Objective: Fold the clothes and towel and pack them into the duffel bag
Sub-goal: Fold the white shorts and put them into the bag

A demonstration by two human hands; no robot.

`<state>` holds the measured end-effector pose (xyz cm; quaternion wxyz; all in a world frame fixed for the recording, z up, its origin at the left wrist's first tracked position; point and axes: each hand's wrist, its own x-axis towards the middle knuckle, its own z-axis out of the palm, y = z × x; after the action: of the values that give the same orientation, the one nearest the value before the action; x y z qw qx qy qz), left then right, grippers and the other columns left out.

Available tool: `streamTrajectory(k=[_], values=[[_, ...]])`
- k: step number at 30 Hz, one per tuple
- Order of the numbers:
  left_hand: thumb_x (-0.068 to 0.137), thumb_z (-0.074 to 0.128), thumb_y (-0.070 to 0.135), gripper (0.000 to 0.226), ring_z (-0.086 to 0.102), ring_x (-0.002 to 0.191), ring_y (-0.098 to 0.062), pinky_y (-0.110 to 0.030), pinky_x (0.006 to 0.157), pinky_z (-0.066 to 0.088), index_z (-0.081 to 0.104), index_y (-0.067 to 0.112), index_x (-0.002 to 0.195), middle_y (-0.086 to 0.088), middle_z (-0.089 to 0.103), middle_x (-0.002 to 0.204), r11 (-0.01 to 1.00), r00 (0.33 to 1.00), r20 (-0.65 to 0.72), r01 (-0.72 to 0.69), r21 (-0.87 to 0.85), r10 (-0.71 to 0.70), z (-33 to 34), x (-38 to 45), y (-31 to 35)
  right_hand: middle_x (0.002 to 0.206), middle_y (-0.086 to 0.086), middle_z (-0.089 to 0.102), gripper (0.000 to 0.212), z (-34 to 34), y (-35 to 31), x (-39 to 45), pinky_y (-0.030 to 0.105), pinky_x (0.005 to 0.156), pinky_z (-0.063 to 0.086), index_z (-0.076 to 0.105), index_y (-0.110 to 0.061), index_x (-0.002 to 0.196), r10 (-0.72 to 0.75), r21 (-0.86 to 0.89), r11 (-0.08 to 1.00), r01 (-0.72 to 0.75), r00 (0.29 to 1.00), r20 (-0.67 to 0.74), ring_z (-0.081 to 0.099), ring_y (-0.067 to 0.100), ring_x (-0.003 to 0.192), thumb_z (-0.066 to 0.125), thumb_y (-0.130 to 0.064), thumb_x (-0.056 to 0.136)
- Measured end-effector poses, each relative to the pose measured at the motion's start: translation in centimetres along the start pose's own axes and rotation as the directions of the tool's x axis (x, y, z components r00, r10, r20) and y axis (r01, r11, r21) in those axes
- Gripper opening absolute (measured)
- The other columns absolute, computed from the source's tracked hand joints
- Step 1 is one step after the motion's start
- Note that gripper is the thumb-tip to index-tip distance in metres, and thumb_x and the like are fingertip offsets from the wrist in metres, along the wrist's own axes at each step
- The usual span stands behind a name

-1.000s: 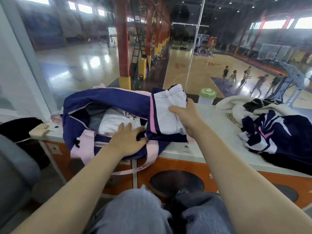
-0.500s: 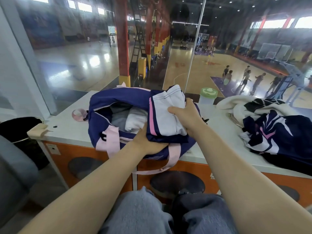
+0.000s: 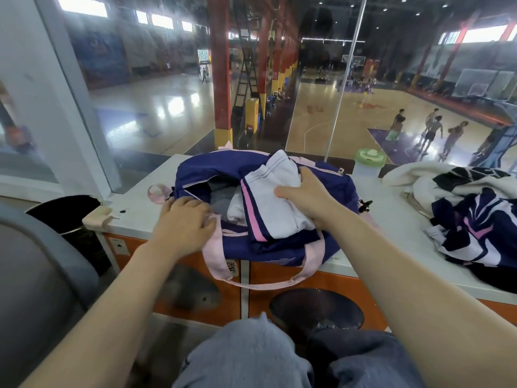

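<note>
Risk of snagging and unfolding during insertion into the bag

Right hand [image 3: 303,196] grips the folded white garment with navy and pink side stripes [image 3: 270,204], fingers curled over its upper edge, and holds it over the mouth of the navy fabric duffel bag with pink straps [image 3: 223,168]. Left hand [image 3: 186,219] lies on the near left rim of the bag with fingers extended, pressing the fabric down to keep the opening spread. The bag sits on the white countertop [image 3: 134,204], near its front edge, and already contains grey and white folded items.

Hazards from this position:

- The garment appears wider than the free part of the opening. Forcing it in probably bunches the fold against the zipper edge.
- The lower navy portion of the garment hangs outside the near rim. If it is not tucked, it can stay trapped outside.
- One pink carry strap loops down over the counter front. Downward pressure may drag the bag toward the edge.
- If the left hand lifts off early, the soft rim probably collapses inward.

The unfolded pile of white towel and navy patterned clothing [image 3: 472,217] lies well apart on the right, unpacked. A clear bottle with a green lid [image 3: 368,162] stands just behind the bag and could tip if the bag shifts back.
</note>
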<state>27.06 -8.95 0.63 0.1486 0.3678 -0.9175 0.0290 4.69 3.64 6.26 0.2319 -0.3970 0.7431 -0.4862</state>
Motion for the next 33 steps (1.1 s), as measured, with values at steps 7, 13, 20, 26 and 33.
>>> streamTrajectory(k=[7, 13, 20, 26, 33], values=[[0.086, 0.022, 0.050, 0.063, 0.033, 0.140, -0.026, -0.045, 0.116, 0.028, 0.049, 0.025, 0.138, 0.001, 0.046, 0.148, 0.987, 0.996, 0.021, 0.084, -0.135, -0.082, 2.0, -1.0, -3.4, 0.121, 0.006, 0.056, 0.050, 4.8, -1.9, 1.8, 0.045, 0.095, 0.050, 0.046, -0.013, 0.123, 0.058, -0.071, 0.997, -0.043, 0.975, 0.213, 0.057, 0.024, 0.107, 0.071, -0.024, 0.081], [0.083, 0.032, 0.038, 0.064, 0.028, 0.135, -0.023, -0.042, 0.109, 0.029, 0.038, 0.031, 0.146, 0.009, 0.035, 0.154, 0.978, 0.992, 0.085, 0.107, -0.181, -0.093, 1.5, 0.1, -2.9, 0.119, 0.006, 0.055, 0.055, 6.8, -1.5, 3.7, 0.041, 0.090, 0.051, 0.046, -0.010, 0.125, 0.165, -0.244, 0.965, -0.096, 0.945, 0.282, 0.056, 0.024, 0.105, 0.072, -0.023, 0.079], [0.088, 0.047, 0.026, 0.033, 0.038, 0.108, -0.015, -0.027, 0.095, 0.032, 0.059, 0.017, 0.118, -0.001, 0.053, 0.119, 0.934, 0.990, -0.106, 0.049, -0.354, -0.092, 3.3, -0.2, -3.3, 0.107, 0.008, 0.051, 0.037, 10.3, -2.1, 5.4, 0.035, 0.073, 0.042, 0.041, -0.008, 0.118, 0.038, -0.209, 0.978, -0.024, 0.997, 0.063, 0.052, 0.025, 0.095, 0.058, -0.015, 0.086], [0.087, 0.048, 0.023, 0.023, 0.036, 0.107, -0.008, -0.012, 0.092, 0.029, 0.057, 0.012, 0.105, -0.001, 0.054, 0.115, 0.870, 0.953, -0.286, -0.056, -0.490, -0.100, 3.7, -1.3, -3.7, 0.122, 0.016, 0.055, 0.045, 12.7, -2.7, 6.6, 0.040, 0.081, 0.047, 0.036, -0.005, 0.130, 0.031, -0.103, 0.994, -0.045, 0.991, -0.134, 0.056, 0.033, 0.104, 0.054, -0.011, 0.089], [0.089, 0.051, 0.018, 0.018, 0.043, 0.112, -0.009, -0.003, 0.098, 0.023, 0.060, 0.013, 0.103, 0.002, 0.054, 0.117, 0.814, 0.922, -0.374, -0.138, -0.564, -0.103, 2.9, -0.7, -3.4, 0.131, 0.017, 0.053, 0.051, 16.1, -2.3, 7.8, 0.037, 0.092, 0.049, 0.031, -0.002, 0.136, 0.294, 0.392, 0.899, -0.197, 0.933, -0.206, 0.057, 0.033, 0.112, 0.055, -0.009, 0.091]])
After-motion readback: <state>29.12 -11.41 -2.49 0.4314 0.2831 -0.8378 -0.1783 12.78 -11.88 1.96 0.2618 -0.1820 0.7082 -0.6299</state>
